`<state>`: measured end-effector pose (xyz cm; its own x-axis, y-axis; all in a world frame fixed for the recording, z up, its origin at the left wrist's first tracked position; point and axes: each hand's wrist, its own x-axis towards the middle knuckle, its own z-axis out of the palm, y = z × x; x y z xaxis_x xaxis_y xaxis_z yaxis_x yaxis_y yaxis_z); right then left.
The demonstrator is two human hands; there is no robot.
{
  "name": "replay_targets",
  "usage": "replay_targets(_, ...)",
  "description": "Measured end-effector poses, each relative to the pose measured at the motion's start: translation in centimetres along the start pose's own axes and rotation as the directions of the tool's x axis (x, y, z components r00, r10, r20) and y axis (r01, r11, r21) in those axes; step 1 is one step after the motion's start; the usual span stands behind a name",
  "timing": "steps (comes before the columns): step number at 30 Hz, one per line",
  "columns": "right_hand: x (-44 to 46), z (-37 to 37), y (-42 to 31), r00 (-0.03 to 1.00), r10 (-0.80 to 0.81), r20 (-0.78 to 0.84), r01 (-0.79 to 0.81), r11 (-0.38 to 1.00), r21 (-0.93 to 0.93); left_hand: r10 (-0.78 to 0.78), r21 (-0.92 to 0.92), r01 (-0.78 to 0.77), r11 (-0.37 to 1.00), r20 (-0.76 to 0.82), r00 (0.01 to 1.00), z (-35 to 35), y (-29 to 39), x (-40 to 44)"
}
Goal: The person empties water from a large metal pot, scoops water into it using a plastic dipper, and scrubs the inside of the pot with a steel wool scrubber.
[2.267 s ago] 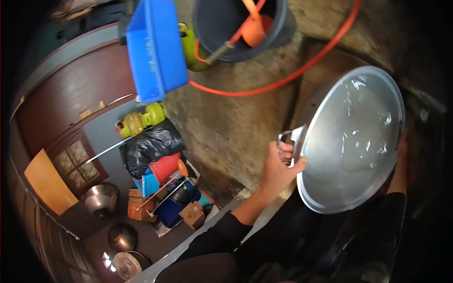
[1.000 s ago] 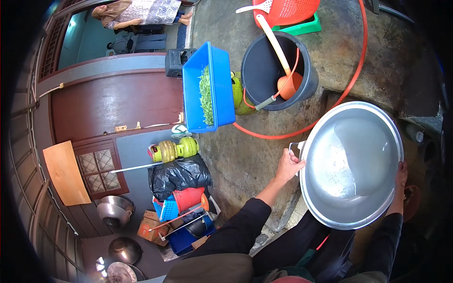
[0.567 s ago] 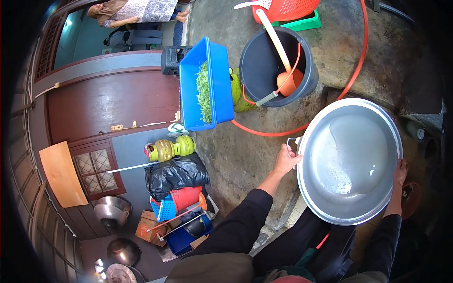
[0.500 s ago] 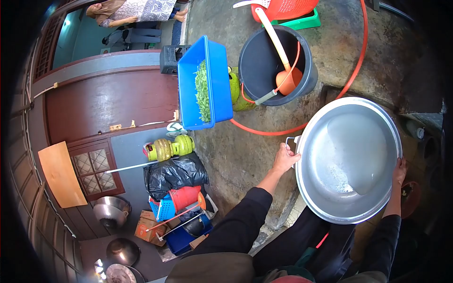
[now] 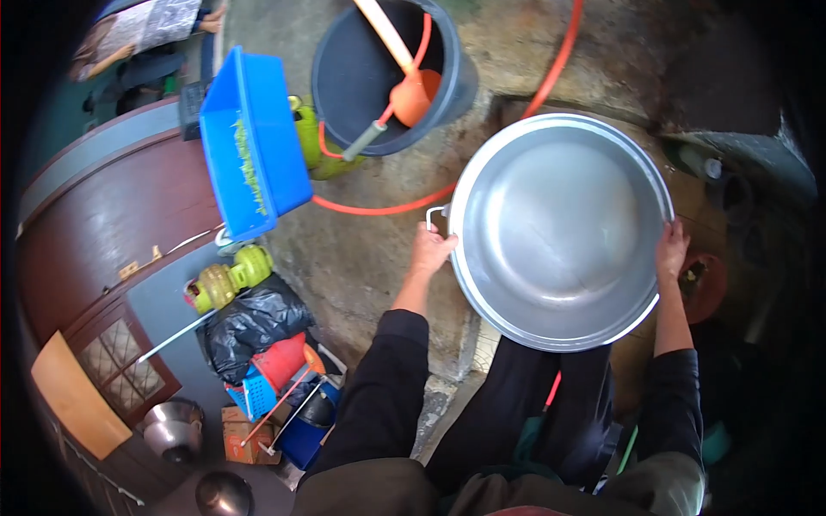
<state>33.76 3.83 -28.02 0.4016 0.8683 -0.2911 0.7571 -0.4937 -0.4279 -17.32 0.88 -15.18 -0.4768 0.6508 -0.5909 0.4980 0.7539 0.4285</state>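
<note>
- At your far left, a flat tan wooden board is showing beside a lattice-paned window; above, near the top edge, a person in patterned clothing is appearing only in part.
- Next, a round silver-coloured metal pot is sitting near a cardboard box, whose surface is showing too small for you to read any print.
- Yellow-green gas cylinders are lining up just beside a shiny black plastic bag.
- A rectangular blue plastic tub is holding a strip of green, leafy-looking matter along its inner side.
- A large black plastic bucket is holding a long-handled orange dipper, and a thin orange hose is curving past below it.
- Your left hand is grasping the bent metal handle side of the basin, your thumb pressing at its rim.
- The wide, round, silver-coloured metal basin is hanging between your two hands, right of centre, its open side facing up at you and its near edge overlapping your dark trousers.
- Your right hand is clasping the basin's opposite rim, some fingers hiding behind it.
- Beyond that hand, a dim reddish round container is standing.
</note>
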Motion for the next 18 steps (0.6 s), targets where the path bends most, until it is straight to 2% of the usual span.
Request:
replay_targets(3,-0.9,-0.7,-0.3,1.000,0.012,-0.001,-0.012,0.999,0.031,-0.008,0.020,0.008,1.000,-0.007,1.000,0.5,-1.0,0.4)
replay_targets(4,-1.1,-1.3,-0.7,0.999,0.042,0.008,-0.042,0.998,0.035,-0.039,0.068,0.035,0.997,0.059,0.998,0.3,-0.9,0.5)
replay_targets(7,-2.0,-2.5,-2.7,0.992,0.124,0.020,-0.125,0.990,0.065,-0.035,0.182,0.027,0.983,0.039,0.999,-0.2,0.2,0.1)
replay_targets(11,-2.9,-2.7,-2.2,0.999,0.038,-0.028,-0.037,0.998,0.054,-0.045,0.198,0.040,0.979,0.023,0.999,0.2,-0.2,-0.2)
replay_targets(18,-1.8,-3.9,-2.9,0.998,0.057,-0.026,-0.056,0.998,0.035,-0.070,0.214,0.061,0.975,0.038,0.997,0.8,0.0,-0.8)
